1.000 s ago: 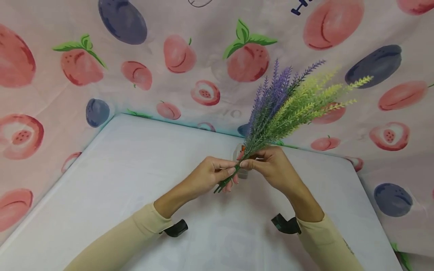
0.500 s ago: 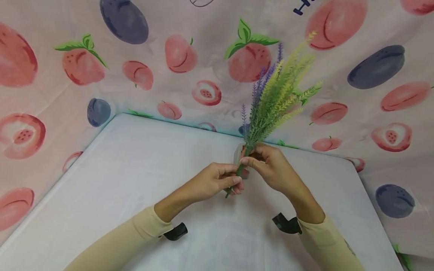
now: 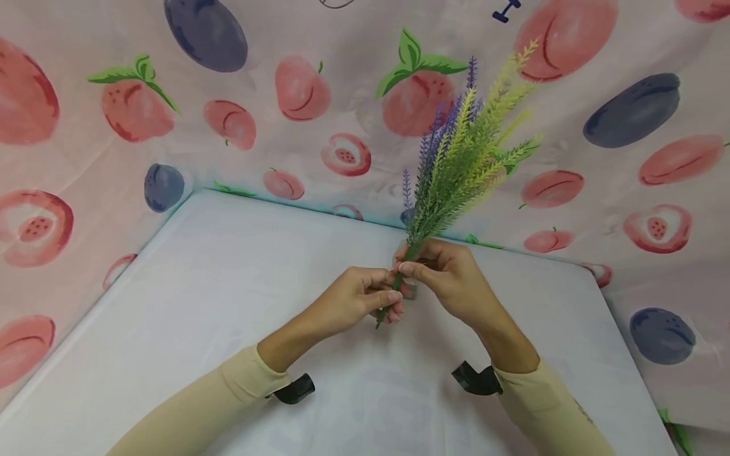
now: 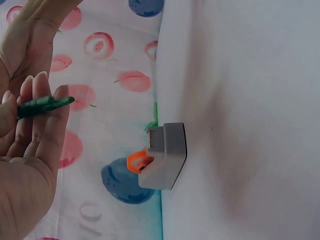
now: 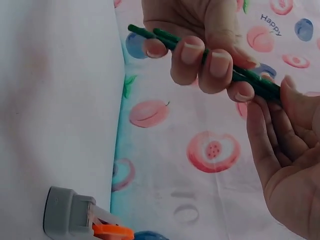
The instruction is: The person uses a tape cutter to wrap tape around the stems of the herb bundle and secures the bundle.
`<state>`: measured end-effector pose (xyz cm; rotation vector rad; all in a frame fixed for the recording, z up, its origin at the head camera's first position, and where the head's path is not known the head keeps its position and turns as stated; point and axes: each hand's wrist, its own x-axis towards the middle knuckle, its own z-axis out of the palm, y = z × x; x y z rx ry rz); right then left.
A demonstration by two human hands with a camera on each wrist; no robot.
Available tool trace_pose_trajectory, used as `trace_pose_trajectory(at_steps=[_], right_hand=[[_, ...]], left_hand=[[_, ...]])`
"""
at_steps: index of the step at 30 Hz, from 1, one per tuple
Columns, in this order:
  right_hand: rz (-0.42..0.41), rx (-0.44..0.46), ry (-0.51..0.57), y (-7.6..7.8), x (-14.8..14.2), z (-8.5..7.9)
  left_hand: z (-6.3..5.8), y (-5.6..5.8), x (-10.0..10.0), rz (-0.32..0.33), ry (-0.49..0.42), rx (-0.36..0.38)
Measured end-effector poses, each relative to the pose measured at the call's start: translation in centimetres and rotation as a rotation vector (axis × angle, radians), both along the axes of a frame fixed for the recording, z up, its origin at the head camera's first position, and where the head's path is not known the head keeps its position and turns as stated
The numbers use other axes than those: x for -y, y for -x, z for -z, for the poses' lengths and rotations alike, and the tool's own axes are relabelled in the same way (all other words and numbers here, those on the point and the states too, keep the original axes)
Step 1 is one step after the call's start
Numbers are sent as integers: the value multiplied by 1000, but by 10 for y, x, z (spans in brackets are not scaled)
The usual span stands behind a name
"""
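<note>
In the head view, both hands hold a bunch of artificial lavender (image 3: 456, 171) with purple and yellow sprigs, tilted up to the right. My left hand (image 3: 359, 301) pinches the lower green stems, thumb in front and fingers behind. Higher up, just below the foliage, my right hand (image 3: 453, 275) pinches the same stems between thumb and fingers. The right wrist view shows the left fingers curled over the stems (image 5: 167, 39), whose cut ends stick out. Beyond the hands stands a grey tape dispenser (image 4: 172, 155) with an orange part (image 4: 137, 161), mostly hidden by them in the head view.
The white tabletop (image 3: 228, 272) spreads around the hands. Behind it rises a pink cloth (image 3: 319, 38) printed with fruit, meeting the table along its back edge. A black camera mount (image 3: 293, 389) sits at the left cuff, another (image 3: 478, 379) at the right.
The bunch has turned to stand more upright, its tops swinging left, with yellow sprigs now in front of the purple ones. Both hands stay on the stems and shift only slightly.
</note>
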<state>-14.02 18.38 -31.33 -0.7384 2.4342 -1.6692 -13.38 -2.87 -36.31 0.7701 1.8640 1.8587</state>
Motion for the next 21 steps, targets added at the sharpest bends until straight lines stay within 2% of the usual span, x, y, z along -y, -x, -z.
trace_pose_trajectory(at_steps=[5,12,14,19,21], right_hand=[[22,-5,31,-1,9,2],[62,64,-4,-2,11,1],[28,95,-1,-1,9,1],[-149,189,96,5,1,5],[-193,210,127,7,-1,6]], left_hand=[[1,0,-2,-32,-10,70],[4,-2,0,9,0,80],[4,-3,2,27,1,72],[0,-6,4,55,-5,66],[-2,-6,5,58,-12,77]])
